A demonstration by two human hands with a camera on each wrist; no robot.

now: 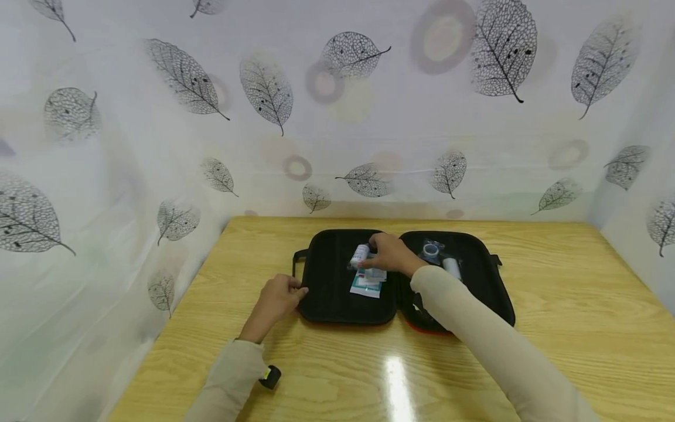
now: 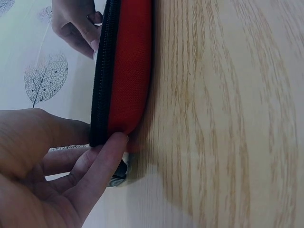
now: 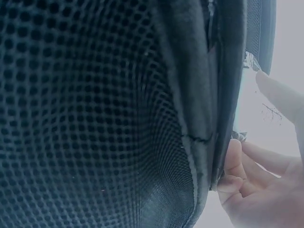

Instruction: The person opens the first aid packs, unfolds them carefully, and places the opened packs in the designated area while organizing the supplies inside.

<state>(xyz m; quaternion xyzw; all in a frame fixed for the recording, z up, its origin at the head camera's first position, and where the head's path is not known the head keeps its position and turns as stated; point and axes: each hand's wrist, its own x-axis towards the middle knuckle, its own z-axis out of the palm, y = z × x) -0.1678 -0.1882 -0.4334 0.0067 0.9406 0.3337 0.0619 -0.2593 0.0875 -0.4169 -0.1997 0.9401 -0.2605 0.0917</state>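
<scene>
The rounded cloth case (image 1: 321, 278) is black and red, with a flat white-and-blue-green packet (image 1: 365, 289) in it. Behind it, the white sheet (image 1: 287, 146) has black leaves. Under it, the yellow wooden table (image 1: 575, 299) has brown streaks.

Pale leaf-print backdrop (image 1: 401, 123) behind a wood-grain table (image 1: 327, 375), bright reflection (image 1: 398, 387) on top

The wood-grained tabletop (image 1: 575, 305) is streaked by glare (image 1: 398, 390) in its near middle. Toward its far side, a black case (image 1: 323, 281), red outside, is laid unfolded from left to right.
</scene>
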